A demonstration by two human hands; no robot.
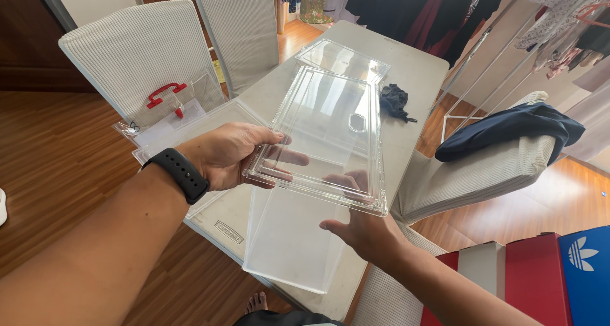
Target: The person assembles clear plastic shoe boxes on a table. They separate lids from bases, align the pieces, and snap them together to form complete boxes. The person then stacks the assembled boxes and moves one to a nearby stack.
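A clear plastic panel (pixel 330 129) with a raised rim is held flat above the table between both hands. My left hand (pixel 229 154) grips its near left edge, thumb on top and fingers showing through from below. My right hand (pixel 362 230) supports the near right corner from underneath, fingers seen through the plastic. Directly below the panel stands a clear open plastic box (pixel 286 243) at the table's front edge. A black watch is on my left wrist.
Grey folding table (pixel 419 72) with another clear panel (pixel 343 58) at the far end, a dark cloth (pixel 395 101), and clear panels at the left (pixel 190 126), one with a red handle (pixel 166 95). Covered chairs surround it; a navy garment (pixel 508 129) drapes one. Shoe boxes (pixel 540 281) lie at lower right.
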